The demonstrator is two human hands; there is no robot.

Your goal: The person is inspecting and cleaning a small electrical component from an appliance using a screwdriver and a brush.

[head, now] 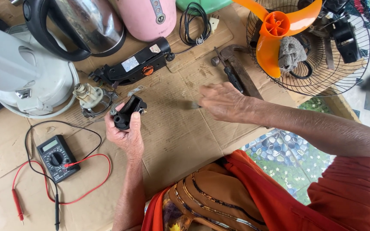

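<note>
Nearest the body, the left hand (125,132) grips a small black plastic part (127,112), fingers wrapped round its lower end so the open top tilts up and toward the other hand, a hold that steadies it for work. The right hand (223,102) hovers just right of it over the cardboard sheet (180,137), fingers closed on a thin tool (193,104) whose tip points at the part; the hand is blurred, so the tool's kind is unclear. Left of the holding wrist lies a multimeter (56,157), red and black leads looped loosely around it, within easy reach. Just beyond the part sit a small cream motor piece (88,95) and a long black housing (133,65), set aside but close. Farther out stand a steel kettle (80,25), a pink appliance (148,17), and at far right a wire fan cage (313,64) with its orange blade (275,34).
</note>
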